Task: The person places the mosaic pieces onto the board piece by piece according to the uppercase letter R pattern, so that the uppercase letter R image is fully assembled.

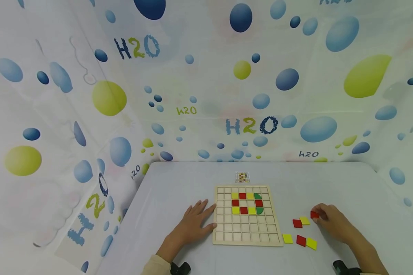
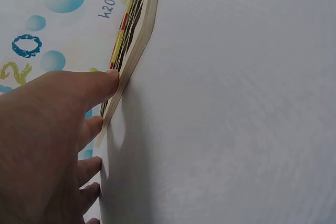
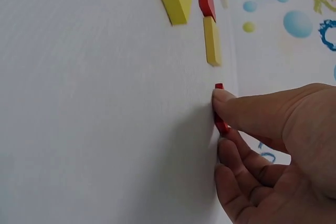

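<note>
Red and square, one flat tile [image 1: 314, 214] is pinched between the thumb and fingers of our right hand [image 1: 334, 223], to the right of a pale wooden grid board [image 1: 242, 237]. We cannot tell whether it touches the white table [image 1: 179, 183]. Near it lie loose red and yellow square tiles [image 1: 301, 240]. Our left hand [image 1: 195, 220], fingers spread, touches the board's left edge. On the grid sit red, yellow and green pieces [image 1: 259, 203]. We judge this the picking-up step; the next move calls for a firm pinch and a clean lift.

Grid board [image 1: 241, 228]: pale wood, matt. Tiles [image 1: 287, 238] right of board: smooth, matt. Tabletop [image 1: 179, 183] under board: matt, faintly textured.
</note>
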Action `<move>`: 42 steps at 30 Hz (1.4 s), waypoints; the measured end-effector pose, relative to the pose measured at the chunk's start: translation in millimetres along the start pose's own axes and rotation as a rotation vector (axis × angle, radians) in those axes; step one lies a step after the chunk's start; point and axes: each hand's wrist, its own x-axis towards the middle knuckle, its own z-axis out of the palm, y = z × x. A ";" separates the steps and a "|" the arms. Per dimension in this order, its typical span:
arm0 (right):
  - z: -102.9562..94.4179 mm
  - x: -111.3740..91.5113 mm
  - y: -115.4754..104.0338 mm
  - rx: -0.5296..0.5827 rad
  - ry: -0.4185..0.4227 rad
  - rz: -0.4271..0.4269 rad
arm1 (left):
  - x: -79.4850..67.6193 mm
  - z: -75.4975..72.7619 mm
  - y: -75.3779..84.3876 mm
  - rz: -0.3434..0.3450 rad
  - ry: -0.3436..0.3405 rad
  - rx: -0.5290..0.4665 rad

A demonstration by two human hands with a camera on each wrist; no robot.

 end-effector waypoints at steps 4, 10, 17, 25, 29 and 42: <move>4.9 10.0 -7.1 0.009 0.009 -0.014 | -0.4 -1.1 0.3 -0.001 0.003 0.006; 13.8 24.8 -25.7 0.035 0.007 0.022 | -0.7 -2.9 2.0 -0.004 -0.003 0.001; 33.2 35.9 -59.9 0.052 0.039 0.031 | 0.2 -2.9 2.8 -0.004 -0.013 0.005; 66.9 35.0 -131.5 0.056 0.002 -0.102 | -0.1 -3.3 3.0 -0.016 -0.022 0.017; 83.2 33.1 -161.1 0.048 -0.014 -0.189 | -1.2 -5.0 4.7 -0.016 -0.027 0.002; 113.9 35.1 -192.8 -0.055 -0.042 -0.360 | -1.8 -6.5 4.0 -0.011 -0.026 -0.019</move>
